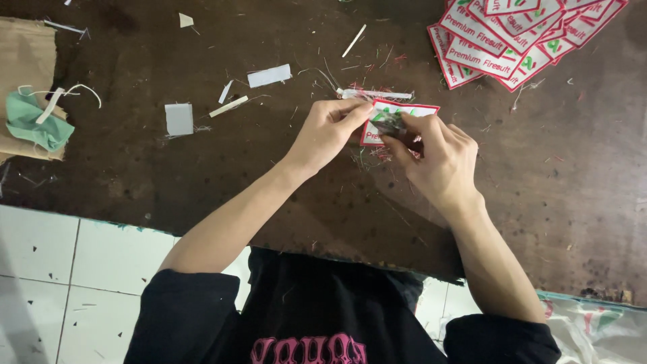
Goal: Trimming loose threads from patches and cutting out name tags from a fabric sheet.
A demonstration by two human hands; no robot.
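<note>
Dark brown table (168,182) fills the frame. Upper right, a fanned pile (519,37) of white patches with red borders, too overlapped to count. Centre, one such patch (377,125), white, red-edged, green stitching, pinched at its left edge by the left hand (330,131); the right hand (438,155) fingers press a small dark tool onto it. Green mask (34,121) far left

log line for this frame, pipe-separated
left hand: pinches patch edge | right hand: small dark tool on patch | table: scraps | patch pile: far right
</note>
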